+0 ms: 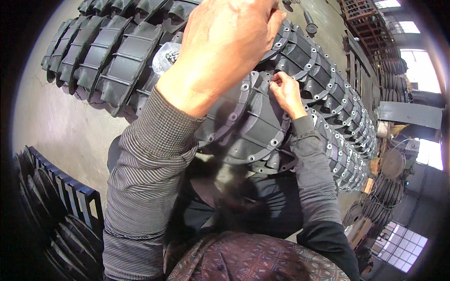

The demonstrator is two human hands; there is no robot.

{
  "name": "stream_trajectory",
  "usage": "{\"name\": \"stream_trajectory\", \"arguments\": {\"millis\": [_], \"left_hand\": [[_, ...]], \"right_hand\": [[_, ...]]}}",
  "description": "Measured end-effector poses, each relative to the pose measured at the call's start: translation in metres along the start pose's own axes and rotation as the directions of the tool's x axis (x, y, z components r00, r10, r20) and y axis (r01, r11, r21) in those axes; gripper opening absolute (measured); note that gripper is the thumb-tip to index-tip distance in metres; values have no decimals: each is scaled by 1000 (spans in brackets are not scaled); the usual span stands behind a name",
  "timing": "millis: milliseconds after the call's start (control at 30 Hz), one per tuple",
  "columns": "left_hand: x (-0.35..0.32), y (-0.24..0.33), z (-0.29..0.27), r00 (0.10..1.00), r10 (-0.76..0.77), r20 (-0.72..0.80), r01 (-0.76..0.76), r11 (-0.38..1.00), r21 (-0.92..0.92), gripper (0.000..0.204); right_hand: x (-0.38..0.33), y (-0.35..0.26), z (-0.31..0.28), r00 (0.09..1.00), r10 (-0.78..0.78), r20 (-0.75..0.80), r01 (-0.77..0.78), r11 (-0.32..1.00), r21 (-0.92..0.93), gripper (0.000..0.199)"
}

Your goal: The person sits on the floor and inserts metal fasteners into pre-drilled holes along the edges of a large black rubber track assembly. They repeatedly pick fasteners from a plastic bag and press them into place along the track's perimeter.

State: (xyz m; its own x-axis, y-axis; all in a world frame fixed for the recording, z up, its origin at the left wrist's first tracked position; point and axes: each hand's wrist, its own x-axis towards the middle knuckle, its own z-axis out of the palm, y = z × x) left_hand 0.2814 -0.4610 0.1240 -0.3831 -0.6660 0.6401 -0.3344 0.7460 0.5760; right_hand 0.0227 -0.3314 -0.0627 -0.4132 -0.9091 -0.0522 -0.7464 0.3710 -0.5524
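Observation:
A dark grey cast housing point(253, 126) with ribs and a flange full of bolt holes lies right below me. My left hand point(225, 42) is raised close to the camera with its fingers curled; what it holds is hidden. My right hand point(285, 91) rests on the flange's upper edge, fingertips pinched at a bolt hole, perhaps on a small bolt that I cannot make out. Both forearms wear grey striped sleeves.
A long row of the same flanged housings point(342, 122) runs off to the right. Ribbed curved castings point(108, 51) lie on the concrete floor point(61, 122) at upper left, with a clear bag of bolts point(168, 56) beside them. A rack of dark discs point(51, 206) stands lower left.

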Motion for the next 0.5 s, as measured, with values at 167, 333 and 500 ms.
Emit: {"name": "stream_trajectory", "arguments": {"millis": [167,333,500], "left_hand": [[3,-5,-2,999,-25,-28,25,1000,-8,24],[8,-9,-6,998,-6,-61,6,1000,-9,26],[7,-13,-8,997,28,-68,-27,1000,6,24]], "right_hand": [[-9,8,-3,977,-191,-96,192,981,0,28],[-11,4,-5,998,57,8,-58,988,142,21],[-6,0,1,969,-211,-126,205,977,-52,16]]}}
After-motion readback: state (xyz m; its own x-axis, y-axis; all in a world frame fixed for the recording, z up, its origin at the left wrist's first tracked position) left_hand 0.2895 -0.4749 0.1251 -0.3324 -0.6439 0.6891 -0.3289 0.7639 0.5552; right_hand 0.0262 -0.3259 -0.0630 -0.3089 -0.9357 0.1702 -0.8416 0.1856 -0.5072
